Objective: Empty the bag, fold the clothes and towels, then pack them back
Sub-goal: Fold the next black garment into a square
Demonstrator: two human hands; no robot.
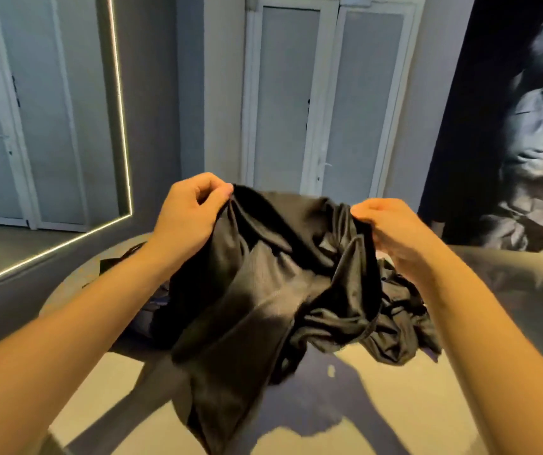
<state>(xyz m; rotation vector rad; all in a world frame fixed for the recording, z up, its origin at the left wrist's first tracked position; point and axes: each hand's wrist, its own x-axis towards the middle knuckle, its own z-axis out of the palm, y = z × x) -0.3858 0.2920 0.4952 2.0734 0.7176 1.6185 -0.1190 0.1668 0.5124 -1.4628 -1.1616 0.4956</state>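
A black, shiny garment (263, 290) hangs in the air over a round table (105, 382). My left hand (188, 215) pinches its upper left edge between thumb and fingers. My right hand (391, 231) grips the upper right edge, where the cloth is bunched. The lower part of the garment drapes down toward me, past the table's front. More dark clothes (401, 316) lie in a crumpled heap on the table behind and to the right of it. A dark piece, possibly the bag (115, 261), shows at the table's far left, mostly hidden by my left arm.
A large mirror with a lit frame (122, 126) leans on the left wall. White double doors (326, 103) stand straight ahead. A dark wall picture (526, 142) fills the right. The table's surface has a pale and dark blotched pattern.
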